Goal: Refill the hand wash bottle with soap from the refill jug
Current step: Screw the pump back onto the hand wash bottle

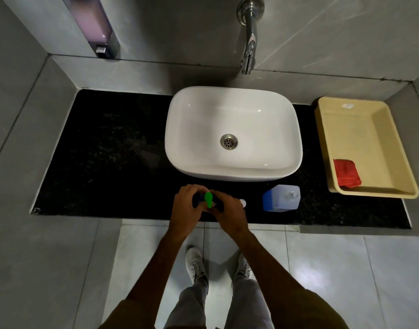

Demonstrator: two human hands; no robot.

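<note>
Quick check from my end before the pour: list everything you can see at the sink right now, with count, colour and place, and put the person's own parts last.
hand wash bottle: 1, dark blue with green pump top, front edge of counter, in both hands
refill jug: 1, clear with blue label, on counter right of the bottle, no cap on its mouth
white cap: 1, on counter beside the right hand
basin: 1, white, centre of counter
tap: 1, chrome, on wall above basin
tray: 1, beige, right end of counter
cloth: 1, red, folded in tray's near corner
wall dispenser: 1, pink fill, upper left wall
counter: 1, black
left hand: grip on bottle
right hand: grip on bottle
</note>
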